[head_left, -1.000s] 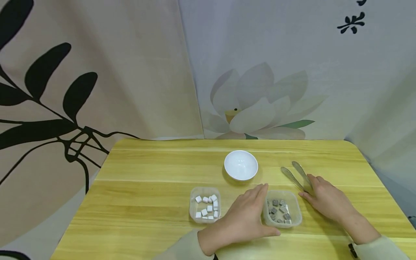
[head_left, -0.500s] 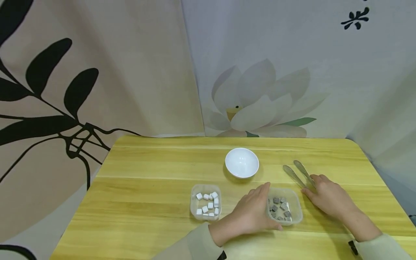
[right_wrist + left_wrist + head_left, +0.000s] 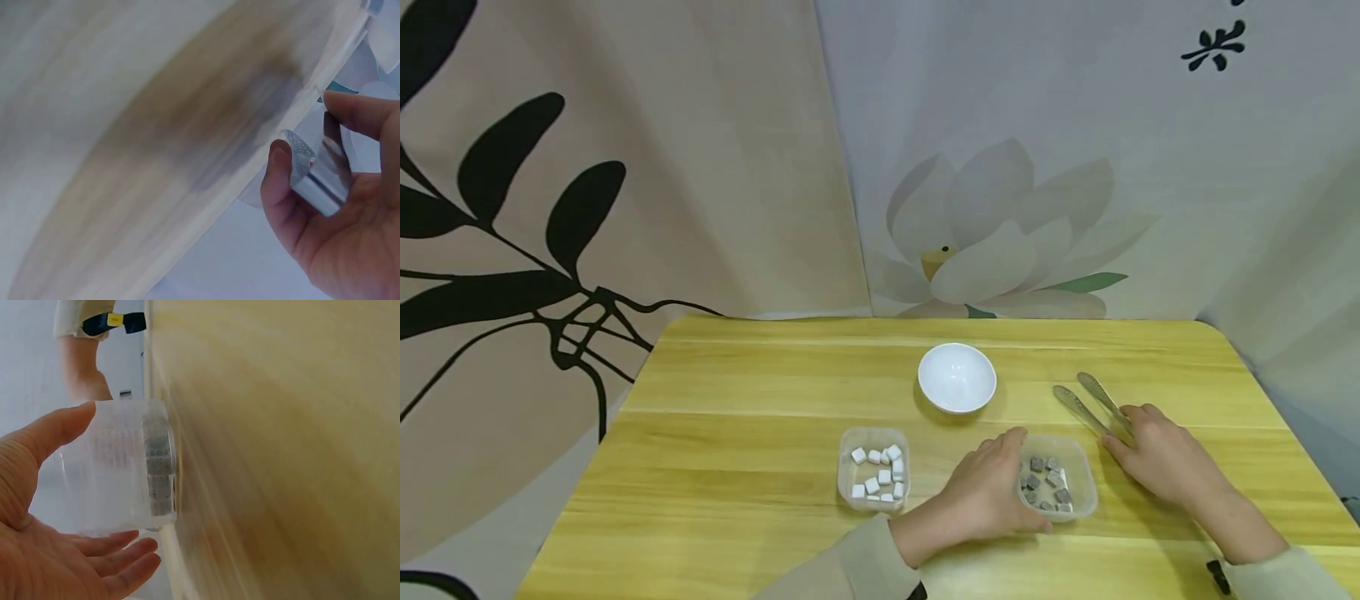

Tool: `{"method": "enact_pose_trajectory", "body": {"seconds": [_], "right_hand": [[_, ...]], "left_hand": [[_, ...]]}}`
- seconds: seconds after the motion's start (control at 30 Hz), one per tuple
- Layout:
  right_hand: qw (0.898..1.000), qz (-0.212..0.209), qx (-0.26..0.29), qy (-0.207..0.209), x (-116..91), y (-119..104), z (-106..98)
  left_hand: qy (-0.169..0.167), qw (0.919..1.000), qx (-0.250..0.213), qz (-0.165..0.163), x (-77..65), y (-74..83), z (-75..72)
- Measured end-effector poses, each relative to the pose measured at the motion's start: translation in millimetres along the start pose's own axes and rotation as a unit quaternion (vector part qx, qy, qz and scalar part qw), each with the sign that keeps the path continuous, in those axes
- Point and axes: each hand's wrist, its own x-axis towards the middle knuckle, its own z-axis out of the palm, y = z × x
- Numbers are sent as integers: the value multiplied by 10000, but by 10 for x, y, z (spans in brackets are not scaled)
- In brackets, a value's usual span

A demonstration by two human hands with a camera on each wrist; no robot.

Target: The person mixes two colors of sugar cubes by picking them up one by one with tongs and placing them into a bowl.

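My left hand (image 3: 988,492) holds the left side of a clear plastic container (image 3: 1084,500), fingers at the far side and thumb at the near side. Several grey stone cubes (image 3: 1052,479) lie on its bottom; the left wrist view shows them through the wall of the container (image 3: 112,469), with the thumb against it. To the right of this container, my right hand (image 3: 1168,458) grips metal tongs (image 3: 1078,410) between thumb and fingers. Their two arms point away from me, tips apart. In the right wrist view the bent end of the tongs (image 3: 325,181) shows near the palm.
A second clear container (image 3: 842,471) with several white cubes (image 3: 883,477) stands left of my left hand. Behind, near the middle, is a white bowl (image 3: 957,379). The wooden table (image 3: 737,467) ends at a patterned curtain (image 3: 715,167).
My left hand has moved slightly right and closed in on the container of grey cubes. The right hand with the tongs has shifted a little to the right.
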Motion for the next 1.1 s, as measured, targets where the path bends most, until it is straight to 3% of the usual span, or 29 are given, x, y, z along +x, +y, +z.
{"method": "enact_pose_trajectory", "body": {"seconds": [0.33,0.73,1.1], "right_hand": [[9999,43,45,-140,15,19,-22],[9998,137,-30,-138,33,32,-45],[9992,274,264,-96,18,97,-49]], "left_hand": [[102,9993,-90,362,1,-9,33],[170,9965,-676,467,-24,-18,57],[346,9941,-773,674,-45,-17,84]]}}
